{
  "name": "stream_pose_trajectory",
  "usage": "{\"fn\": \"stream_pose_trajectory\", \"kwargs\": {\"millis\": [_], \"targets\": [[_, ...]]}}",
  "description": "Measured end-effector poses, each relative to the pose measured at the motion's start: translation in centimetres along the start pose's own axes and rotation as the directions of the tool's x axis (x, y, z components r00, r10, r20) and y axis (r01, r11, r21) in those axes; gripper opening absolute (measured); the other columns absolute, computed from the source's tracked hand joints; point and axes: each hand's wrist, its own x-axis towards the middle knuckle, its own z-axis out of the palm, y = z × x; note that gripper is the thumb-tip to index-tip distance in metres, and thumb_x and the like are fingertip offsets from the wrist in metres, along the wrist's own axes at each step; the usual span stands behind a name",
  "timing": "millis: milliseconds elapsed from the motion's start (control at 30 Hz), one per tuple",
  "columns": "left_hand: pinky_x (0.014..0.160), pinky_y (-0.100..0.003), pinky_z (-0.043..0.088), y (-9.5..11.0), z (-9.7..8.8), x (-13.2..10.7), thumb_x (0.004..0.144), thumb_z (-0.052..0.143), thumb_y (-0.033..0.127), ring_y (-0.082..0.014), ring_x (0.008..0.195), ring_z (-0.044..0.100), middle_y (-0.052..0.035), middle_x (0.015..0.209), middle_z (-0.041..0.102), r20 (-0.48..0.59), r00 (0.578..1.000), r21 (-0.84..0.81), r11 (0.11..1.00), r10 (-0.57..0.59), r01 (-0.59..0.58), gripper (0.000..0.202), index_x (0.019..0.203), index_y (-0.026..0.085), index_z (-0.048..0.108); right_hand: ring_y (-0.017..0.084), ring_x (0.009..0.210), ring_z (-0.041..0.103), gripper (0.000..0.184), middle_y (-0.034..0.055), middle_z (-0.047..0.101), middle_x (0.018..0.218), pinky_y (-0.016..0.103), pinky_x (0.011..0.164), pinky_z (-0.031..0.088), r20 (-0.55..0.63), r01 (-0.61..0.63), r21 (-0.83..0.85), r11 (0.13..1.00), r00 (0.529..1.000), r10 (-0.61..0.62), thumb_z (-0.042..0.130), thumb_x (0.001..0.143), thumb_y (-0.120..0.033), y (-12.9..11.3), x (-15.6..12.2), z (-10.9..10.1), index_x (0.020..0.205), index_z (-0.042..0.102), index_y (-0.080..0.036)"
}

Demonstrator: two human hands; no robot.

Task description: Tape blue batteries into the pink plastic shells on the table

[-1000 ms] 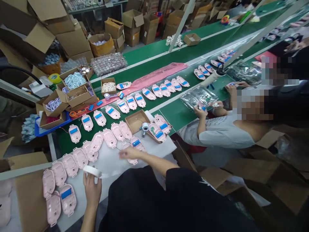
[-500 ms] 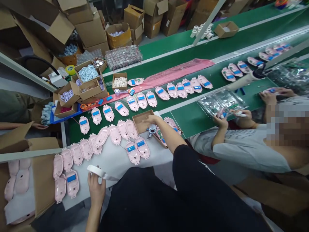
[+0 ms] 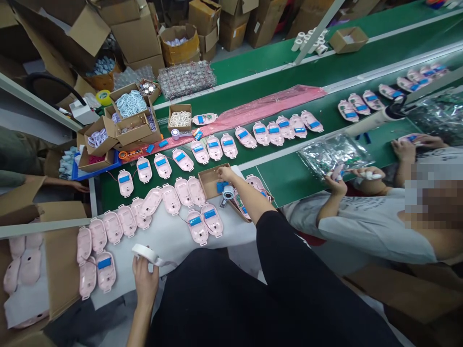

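My left hand (image 3: 145,279) is closed around a roll of white tape (image 3: 145,253), with a loose strip trailing to the right. My right hand (image 3: 227,174) is over an open cardboard box (image 3: 208,182), fingers pinched together. Just beneath those fingers is a blue battery pack (image 3: 222,186), seemingly held by a thin lead too small to make out. A grey round fitting with a handle (image 3: 227,193) sits at the box's near edge. Two pink shells with blue packs, one of them this shell (image 3: 212,220), lie on the white sheet (image 3: 159,241) in front of me.
Rows of pink shells (image 3: 115,226) line the sheet and the green bench (image 3: 278,178). Small boxes of rings (image 3: 130,107) stand at the back left. A slanting metal post (image 3: 318,31) crosses the far bench. Co-workers' hands (image 3: 334,180) handle parts at right.
My right hand's fingers have gone from spread to pinched, and a blue battery pack now shows below them. My left hand still holds the tape roll; the view has shifted slightly.
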Motion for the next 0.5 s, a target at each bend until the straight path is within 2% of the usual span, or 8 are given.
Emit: {"fn": "stream_pose_trajectory", "kwargs": {"millis": [67,133,200,267,400,500], "targets": [[0.116,-0.059,0.042,-0.1,0.1,0.0,0.096,0.057,0.036,-0.0327,0.128,0.059,-0.0127,0.123,0.071,0.012,1.000,-0.002,1.000,0.006,-0.006,0.025,0.116,0.023,0.063,0.019,0.100,0.066,0.034,0.0125,0.073,0.115,0.032,0.090,0.055,0.006,0.015,-0.063,0.998,1.000,-0.015,0.066,0.100,-0.025,-0.2,0.6,-0.3,0.130,0.063,-0.009],[0.117,-0.059,0.042,-0.2,0.2,-0.1,0.096,0.056,0.035,-0.0321,0.125,0.061,-0.0127,0.122,0.071,0.018,1.000,-0.001,1.000,0.016,-0.016,0.025,0.118,0.023,0.063,0.021,0.110,0.065,0.038,0.0156,0.072,0.123,0.030,0.096,0.052,0.011,0.023,-0.143,0.990,1.000,-0.021,0.065,0.098,-0.023,-0.3,1.0,-0.8,0.133,0.063,-0.010],[0.118,-0.059,0.040,-0.2,0.2,-0.2,0.096,0.056,0.035,-0.0320,0.123,0.062,-0.0127,0.121,0.072,0.015,1.000,0.002,1.000,0.016,-0.016,0.026,0.118,0.022,0.062,0.025,0.121,0.063,0.039,0.0210,0.067,0.133,0.033,0.102,0.050,0.003,0.001,-0.223,0.975,1.000,0.000,0.063,0.098,-0.025,-0.4,1.3,-1.2,0.134,0.064,-0.009],[0.118,-0.060,0.039,-0.2,0.3,-0.5,0.097,0.056,0.036,-0.0323,0.122,0.062,-0.0127,0.121,0.072,0.013,1.000,0.004,1.000,-0.003,0.003,0.025,0.117,0.022,0.063,0.031,0.123,0.064,0.038,0.0254,0.066,0.133,0.037,0.103,0.049,0.020,-0.040,-0.299,0.953,0.999,0.048,0.063,0.098,-0.030,-0.5,1.4,-1.3,0.129,0.069,-0.008],[0.117,-0.060,0.040,-0.3,0.4,-1.0,0.096,0.055,0.037,-0.0323,0.119,0.063,-0.0120,0.117,0.072,0.037,0.999,0.001,0.999,-0.040,0.040,0.026,0.115,0.022,0.064,0.032,0.117,0.069,0.048,0.0235,0.072,0.123,0.036,0.100,0.053,0.140,-0.074,-0.416,0.906,0.979,0.145,0.081,0.084,-0.039,-1.8,1.5,0.6,0.121,0.075,-0.010],[0.118,-0.060,0.040,-0.5,0.5,-1.2,0.095,0.057,0.038,-0.0320,0.116,0.064,-0.0108,0.109,0.073,0.041,0.999,0.012,1.000,0.011,-0.012,0.025,0.113,0.021,0.064,0.034,0.119,0.068,0.062,0.0279,0.071,0.126,0.039,0.101,0.053,0.152,-0.113,-0.477,0.871,0.966,0.208,0.089,0.075,-0.032,-3.5,1.5,2.6,0.127,0.071,-0.005]]}}
